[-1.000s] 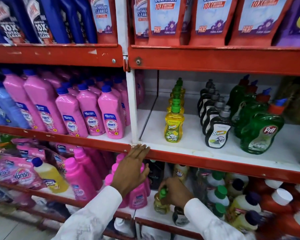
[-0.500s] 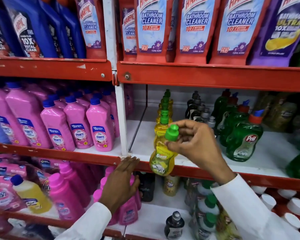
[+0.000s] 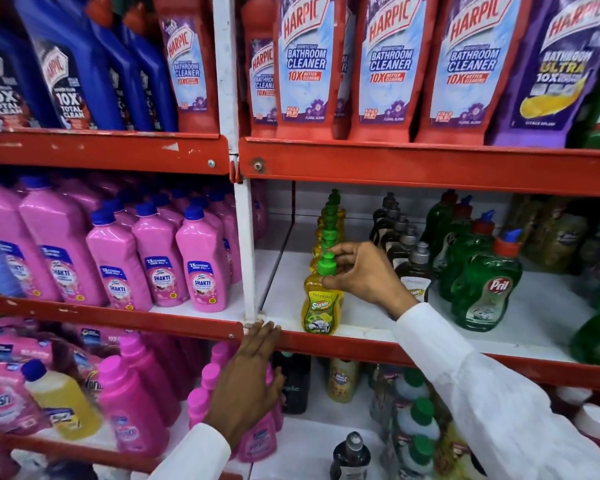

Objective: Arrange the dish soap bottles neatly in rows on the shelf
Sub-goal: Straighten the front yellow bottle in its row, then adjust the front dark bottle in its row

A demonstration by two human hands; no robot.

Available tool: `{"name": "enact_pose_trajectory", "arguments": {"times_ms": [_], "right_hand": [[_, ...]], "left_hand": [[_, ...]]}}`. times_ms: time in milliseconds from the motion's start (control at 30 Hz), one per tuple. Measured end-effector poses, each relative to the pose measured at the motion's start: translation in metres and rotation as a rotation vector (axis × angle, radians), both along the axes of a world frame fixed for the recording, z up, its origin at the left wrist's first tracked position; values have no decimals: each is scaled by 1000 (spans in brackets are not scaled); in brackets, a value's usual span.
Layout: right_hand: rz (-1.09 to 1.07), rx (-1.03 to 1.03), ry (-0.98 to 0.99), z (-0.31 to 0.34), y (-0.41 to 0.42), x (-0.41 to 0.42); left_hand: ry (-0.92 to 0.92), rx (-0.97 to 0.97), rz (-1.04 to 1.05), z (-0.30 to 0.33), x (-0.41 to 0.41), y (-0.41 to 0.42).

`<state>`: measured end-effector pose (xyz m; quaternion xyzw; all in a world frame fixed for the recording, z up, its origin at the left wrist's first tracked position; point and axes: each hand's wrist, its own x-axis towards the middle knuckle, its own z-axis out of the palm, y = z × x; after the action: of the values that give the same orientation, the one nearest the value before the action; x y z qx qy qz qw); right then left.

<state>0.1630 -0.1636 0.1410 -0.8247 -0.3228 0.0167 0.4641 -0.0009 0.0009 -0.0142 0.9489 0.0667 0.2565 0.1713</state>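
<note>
Because the yellow bottle (image 3: 321, 308) is being set at the front of its own row, the right hand (image 3: 366, 277) holds it from above and to the right, fingers pinched narrowly on the green cap (image 3: 325, 264) and the shoulder just under it, which leaves the base free to meet the shelf (image 3: 368, 329). That base stands at, or just above, the white shelf surface, right by the front edge; contact cannot be told for certain. The bottle looks upright, label forward, directly ahead of the line of matching yellow bottles (image 3: 330, 223) that runs toward the back, so the high hold seems chosen for steering the cap into line with those behind. The body of the bottle hangs below the grip and slightly to its left, with the wrist and white sleeve (image 3: 440, 344) reaching in from the lower right. To the right stand a row of dark bottles (image 3: 411, 268) and then green bottles (image 3: 485, 289), each in its own file, apart from the yellow one. The left hand (image 3: 248, 386) carries nothing: its fingers lie spread and flat, fingertips resting on the red shelf lip (image 3: 187, 329) beside the white upright (image 3: 248, 258), apparently as a brace while the other arm reaches. Judging by this, the placing is nearly done.
</note>
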Motion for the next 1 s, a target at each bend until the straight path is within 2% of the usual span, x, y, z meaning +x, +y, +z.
{"name": "enact_pose_trajectory", "arguments": {"times_ms": [300, 500, 600, 700, 767, 867, 1000], "right_hand": [[8, 98, -34, -21, -26, -7], [-149, 230, -5, -65, -84, -37], [-179, 97, 92, -115, -104, -53], [-154, -162, 191, -171, -102, -66], [-122, -288, 231, -201, -97, -74], [-151, -330, 254, -235, -85, -80], [-189, -448, 165, -265, -79, -74]], "left_hand": [[8, 133, 75, 3, 5, -29], [-146, 98, -195, 8, 22, -67], [-176, 81, -317, 7, 38, -75], [-109, 86, -384, 11, 53, -80], [-39, 76, -360, 12, 58, -84], [8, 10, -289, 12, 59, -90], [5, -64, -254, 17, 59, -93]]}}
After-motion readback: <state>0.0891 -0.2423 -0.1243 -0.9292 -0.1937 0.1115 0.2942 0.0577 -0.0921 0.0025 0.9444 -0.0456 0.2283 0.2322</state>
